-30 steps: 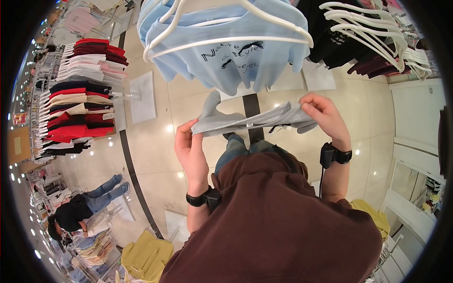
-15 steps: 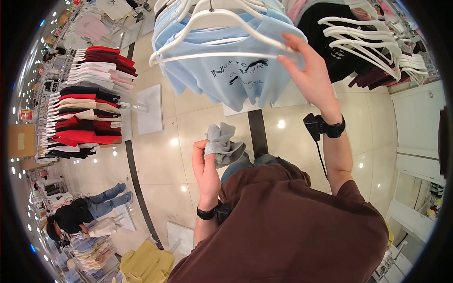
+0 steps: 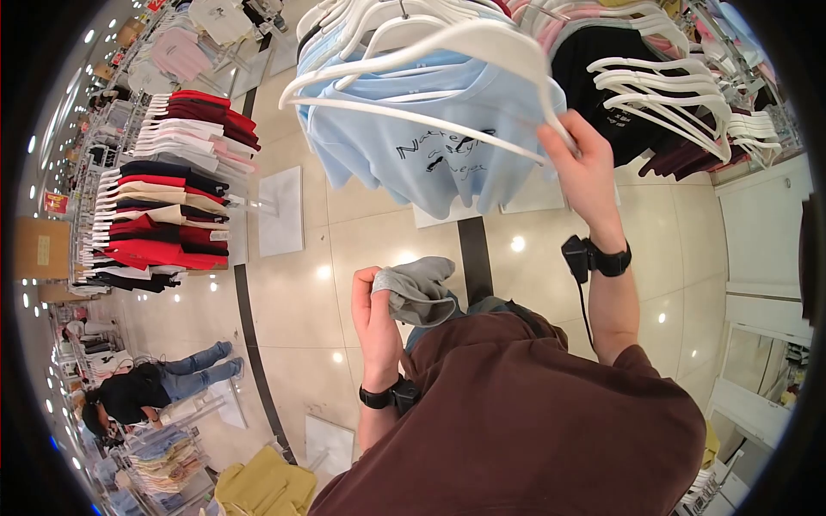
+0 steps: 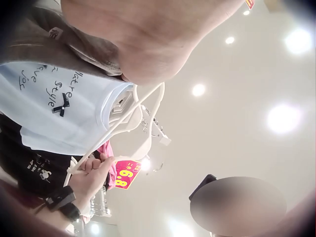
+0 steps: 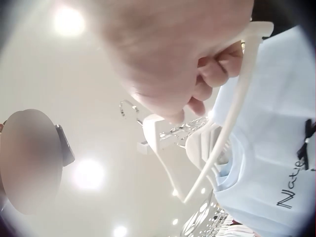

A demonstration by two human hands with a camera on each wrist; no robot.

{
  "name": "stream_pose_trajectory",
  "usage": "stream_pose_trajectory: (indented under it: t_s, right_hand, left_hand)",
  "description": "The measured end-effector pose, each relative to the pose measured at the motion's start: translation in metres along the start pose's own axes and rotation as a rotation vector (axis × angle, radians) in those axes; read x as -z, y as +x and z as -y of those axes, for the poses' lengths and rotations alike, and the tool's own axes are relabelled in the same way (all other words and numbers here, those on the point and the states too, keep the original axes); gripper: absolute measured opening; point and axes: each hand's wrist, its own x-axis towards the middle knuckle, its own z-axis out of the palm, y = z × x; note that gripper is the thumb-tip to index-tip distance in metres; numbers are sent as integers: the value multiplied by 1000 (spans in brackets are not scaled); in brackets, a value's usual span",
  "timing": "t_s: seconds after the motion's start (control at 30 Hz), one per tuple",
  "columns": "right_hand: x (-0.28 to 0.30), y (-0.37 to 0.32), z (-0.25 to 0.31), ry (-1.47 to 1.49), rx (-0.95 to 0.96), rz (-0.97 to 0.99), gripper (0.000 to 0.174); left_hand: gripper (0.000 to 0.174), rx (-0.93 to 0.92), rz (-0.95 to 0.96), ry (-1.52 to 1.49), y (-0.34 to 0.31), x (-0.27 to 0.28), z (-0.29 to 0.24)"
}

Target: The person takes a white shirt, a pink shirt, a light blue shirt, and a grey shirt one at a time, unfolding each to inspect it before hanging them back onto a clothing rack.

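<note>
My left hand (image 3: 377,335) pinches a bunched grey garment (image 3: 415,288) in front of my waist; a small label shows on its cloth (image 4: 34,47) in the left wrist view. Up at the right, my right hand (image 3: 587,176) grips one end of a bare white clothes hanger (image 3: 508,45). That hanger tilts in front of light blue shirts (image 3: 353,155) with black lettering, which hang on white hangers. In the right wrist view the held hanger's metal hook (image 5: 129,109) stands apart from the rail (image 5: 177,131).
Black shirts (image 3: 594,86) and several white hangers (image 3: 662,99) are at the upper right. A rack of red, white and dark clothes (image 3: 172,206) stands left. Another person (image 3: 142,391) is lower left, near yellow clothing (image 3: 262,483). A red price sign (image 4: 126,174) hangs behind.
My right hand let go of the grey garment, reached up to the hangers and took hold of a white one, now swung askew. The garment, stretched between both hands before, hangs bunched in my left hand.
</note>
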Motion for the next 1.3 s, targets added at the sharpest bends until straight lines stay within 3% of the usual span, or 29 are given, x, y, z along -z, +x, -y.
stream_pose_trajectory:
  t_s: [0.1, 0.2, 0.27, 0.3, 0.43, 0.5, 0.8, 0.87, 0.97, 1.3]
  right_hand:
    - [9, -36, -55, 77, -102, -23, 17]
    - [9, -74, -75, 332, 1, 105, 22]
    - [16, -94, -70, 676, -345, 179, 33]
    - [14, -101, -69, 618, -411, 101, 43]
    - [19, -111, -55, 746, -485, -27, 48]
    - [23, -112, -41, 1048, -325, -35, 54]
    - [-1, -120, 8, 1391, -219, 70, 53]
    - [-8, -128, 7, 1398, -246, 63, 52]
    - [-8, -135, 0, 1132, -238, 26, 53]
    - [-16, -141, -36, 1187, -307, 112, 47]
  left_hand:
    - [16, 35, -3, -65, 0, 0, 0]
    - [16, 89, -17, -141, 4, -6, 0]
    - [16, 132, -27, -164, 6, -12, 0]
    - [15, 140, -17, -189, 7, -15, 0]
    - [12, 173, 53, -192, 8, -29, 0]
    - [11, 196, 89, -187, 5, -34, 4]
    - [8, 214, 152, -143, -13, -71, 5]
    - [9, 213, 137, -126, -17, -78, 3]
    - [11, 182, 146, -115, -23, -82, 4]
    - [33, 109, 212, -235, -35, -85, -28]
